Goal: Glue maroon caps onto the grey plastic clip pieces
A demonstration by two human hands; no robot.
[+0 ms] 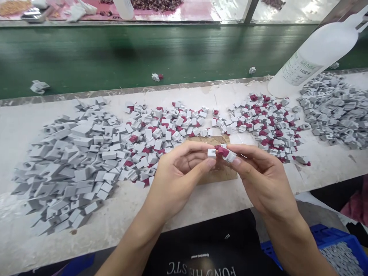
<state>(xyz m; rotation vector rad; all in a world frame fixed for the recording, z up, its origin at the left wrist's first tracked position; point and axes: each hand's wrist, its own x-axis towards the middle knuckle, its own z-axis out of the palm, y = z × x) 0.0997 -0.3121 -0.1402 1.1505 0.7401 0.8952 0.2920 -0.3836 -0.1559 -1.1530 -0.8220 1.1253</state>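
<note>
Between thumb and fingertips, my left hand (184, 172) pinches a small grey plastic block (211, 153) with a notch in its side. Close by on the right, my right hand (260, 172) grips a grey and maroon plastic piece (226, 153). The two parts meet or nearly touch; whether they are joined I cannot tell. Both hands hover over a brown cardboard piece (221, 176) on the white table. Behind them lie a pile of grey and maroon pieces (169, 124) and another such pile (264, 115) further right.
A large heap of loose grey blocks (77, 165) covers the left, and grey parts (339, 111) lie at far right. A white squeeze bottle (313, 57) stands at the back right. Beyond runs a green conveyor belt (201, 53) with a few pieces. Below right is a blue crate (324, 232).
</note>
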